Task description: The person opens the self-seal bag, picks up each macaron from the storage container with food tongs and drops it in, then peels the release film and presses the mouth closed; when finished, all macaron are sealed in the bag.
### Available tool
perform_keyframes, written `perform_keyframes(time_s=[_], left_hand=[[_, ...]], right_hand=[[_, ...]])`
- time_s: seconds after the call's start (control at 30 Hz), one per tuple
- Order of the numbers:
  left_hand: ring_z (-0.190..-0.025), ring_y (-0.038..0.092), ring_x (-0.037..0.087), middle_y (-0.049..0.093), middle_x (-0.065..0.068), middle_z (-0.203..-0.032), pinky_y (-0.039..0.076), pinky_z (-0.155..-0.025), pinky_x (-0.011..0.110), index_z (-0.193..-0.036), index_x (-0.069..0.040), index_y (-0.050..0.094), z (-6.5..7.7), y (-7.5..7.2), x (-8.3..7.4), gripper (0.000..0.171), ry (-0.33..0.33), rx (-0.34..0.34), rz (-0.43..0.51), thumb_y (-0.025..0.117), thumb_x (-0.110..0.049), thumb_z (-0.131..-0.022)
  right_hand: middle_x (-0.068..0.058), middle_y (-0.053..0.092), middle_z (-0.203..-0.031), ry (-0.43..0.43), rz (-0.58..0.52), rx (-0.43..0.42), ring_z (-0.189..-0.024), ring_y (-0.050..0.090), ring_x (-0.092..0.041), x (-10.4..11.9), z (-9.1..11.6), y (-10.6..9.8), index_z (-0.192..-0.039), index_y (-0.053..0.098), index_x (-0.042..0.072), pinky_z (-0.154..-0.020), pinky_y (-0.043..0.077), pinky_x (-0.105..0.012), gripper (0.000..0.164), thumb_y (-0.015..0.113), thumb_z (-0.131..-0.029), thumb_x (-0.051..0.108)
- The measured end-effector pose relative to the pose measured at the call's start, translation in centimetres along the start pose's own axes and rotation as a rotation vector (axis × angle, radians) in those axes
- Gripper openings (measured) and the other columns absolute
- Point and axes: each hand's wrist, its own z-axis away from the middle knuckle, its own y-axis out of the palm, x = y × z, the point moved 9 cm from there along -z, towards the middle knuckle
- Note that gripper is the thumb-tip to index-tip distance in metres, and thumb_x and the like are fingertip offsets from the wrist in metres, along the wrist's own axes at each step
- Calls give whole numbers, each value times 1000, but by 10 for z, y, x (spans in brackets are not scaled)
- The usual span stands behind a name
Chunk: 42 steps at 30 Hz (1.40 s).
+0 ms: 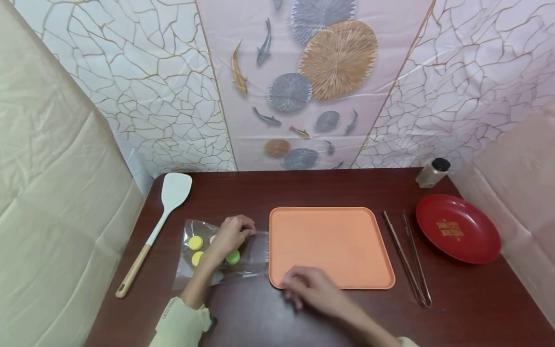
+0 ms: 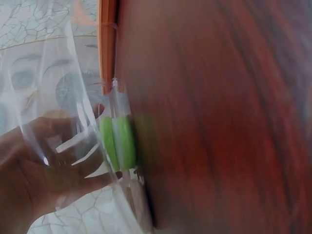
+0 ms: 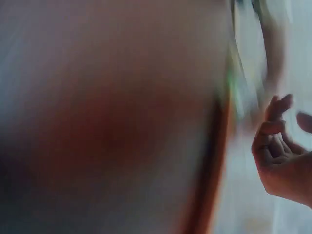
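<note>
A clear plastic bag [image 1: 251,265] with several macarons in it lies on the table at the left. Two yellow macarons [image 1: 195,243] and a green macaron [image 1: 232,257] show through the film; a pale one is partly covered by my left hand [image 1: 231,236]. That hand rests on the bag with its fingers spread, beside the green macaron [image 2: 118,142] in the left wrist view. My right hand [image 1: 316,290] hovers, blurred, over the near left corner of the orange tray [image 1: 331,248]. Its fingers are loosely curled and hold nothing, as the right wrist view shows.
A white spatula [image 1: 162,224] with a wooden handle lies at the far left. Right of the tray are metal tongs [image 1: 418,270], a red plate [image 1: 466,236] and a small jar [image 1: 429,176] with a black lid. A patterned backdrop stands behind the table.
</note>
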Motion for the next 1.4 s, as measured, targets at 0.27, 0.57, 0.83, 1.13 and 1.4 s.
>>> perform_keyframes(time_s=[0.27,0.57,0.83,1.13,1.4], left_hand=[[-86,73,19,80,7,-96,59,-83,42,-104,-5,74,0,-1,7,10,-99,-42,77,66,-6,-109],[-75,79,18,80,3,-81,63,-84,44,-104,-5,71,11,-18,12,10,-93,-169,216,63,-5,-110],[-64,70,12,79,2,-75,51,-68,36,-98,-5,72,20,-36,11,8,-63,-322,215,70,-5,-105],[-63,76,20,78,11,-77,46,-48,23,-103,-2,69,38,-57,17,10,-181,-353,334,64,-5,-110],[-57,74,11,77,25,-81,47,-46,20,-109,5,68,64,-99,22,9,-188,-612,489,60,2,-110]], right_hand=[[-26,71,-139,372,-680,128,-72,72,-9,-27,-29,109,-157,39,-13,-64,52,-19,58,52,-118,29],[-26,69,-144,369,-787,-12,-74,72,-8,-36,-52,113,-162,42,-8,-61,52,-18,54,41,-121,26],[-29,67,-146,403,-744,-41,-70,73,-6,-39,-61,107,-157,42,-16,-55,49,-14,53,46,-119,21],[-29,70,-140,254,-563,54,-65,72,-7,-15,-68,105,-147,59,-14,-51,51,-17,47,44,-121,22],[-7,76,-70,-244,251,-8,-57,66,-4,46,-75,40,-108,81,0,-63,58,-22,29,57,-115,14]])
